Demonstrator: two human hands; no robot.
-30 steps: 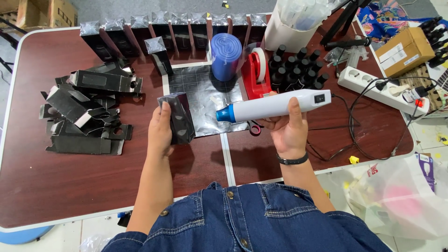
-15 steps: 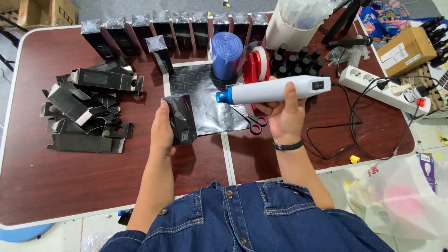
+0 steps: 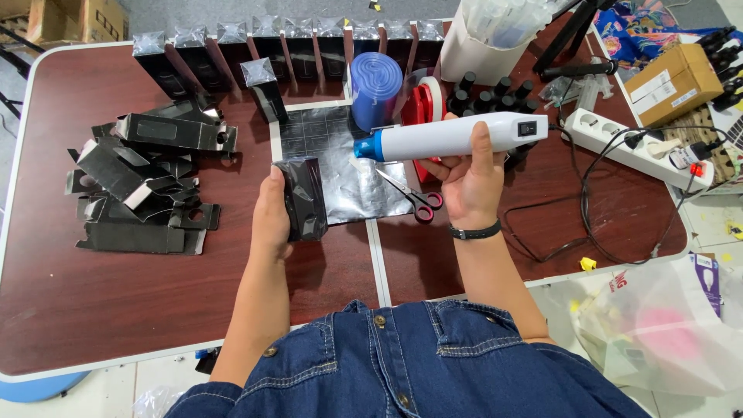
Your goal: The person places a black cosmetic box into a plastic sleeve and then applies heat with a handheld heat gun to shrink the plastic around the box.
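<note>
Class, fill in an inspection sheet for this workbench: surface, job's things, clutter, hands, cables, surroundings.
Surface: dark red table.
Job's things: film-wrapped black box; white heat gun, nozzle pointing left.
Clutter: flat black cartons, row of wrapped boxes, blue film roll, red-handled scissors.
Hands: left hand holds the box; right hand grips the gun.
Cables: black cord to the power strip.
Surroundings: cardboard box, plastic bag.

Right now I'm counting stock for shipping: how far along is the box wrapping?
Done: a row of film-wrapped black boxes stands along the table's far edge. In hand: the left hand holds one wrapped black box, while the right hand holds the white heat gun above the mat. Left: a pile of flat, unfolded black cartons at the left.
</note>
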